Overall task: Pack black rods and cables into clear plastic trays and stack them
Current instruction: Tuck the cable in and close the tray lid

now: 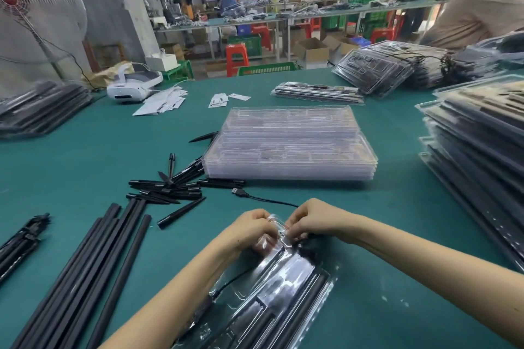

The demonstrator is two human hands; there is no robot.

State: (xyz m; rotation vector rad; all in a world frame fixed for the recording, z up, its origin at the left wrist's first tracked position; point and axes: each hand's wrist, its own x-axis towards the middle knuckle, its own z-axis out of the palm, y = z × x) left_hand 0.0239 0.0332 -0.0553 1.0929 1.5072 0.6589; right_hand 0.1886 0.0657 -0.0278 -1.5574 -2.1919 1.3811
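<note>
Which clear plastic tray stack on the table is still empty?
The stack of empty trays at the table's centre; it shows only clear plastic, while the stacks at the right edge and far right hold black parts.

Bare green table (397, 207) lies open to the right of both hands, as far as the tall stack of packed trays (476, 156) walling the right edge. Straight ahead, the pile of empty trays (289, 147) blocks the middle, with a cable (263, 200) lying across the strip between it and the hands. To the left, long rods (93, 269) fan across the near table and short spikes (170, 190) litter the ground beyond them. Further left a broad bare stretch runs up to the papers (164, 100) and a second packed stack (39, 108).
</note>
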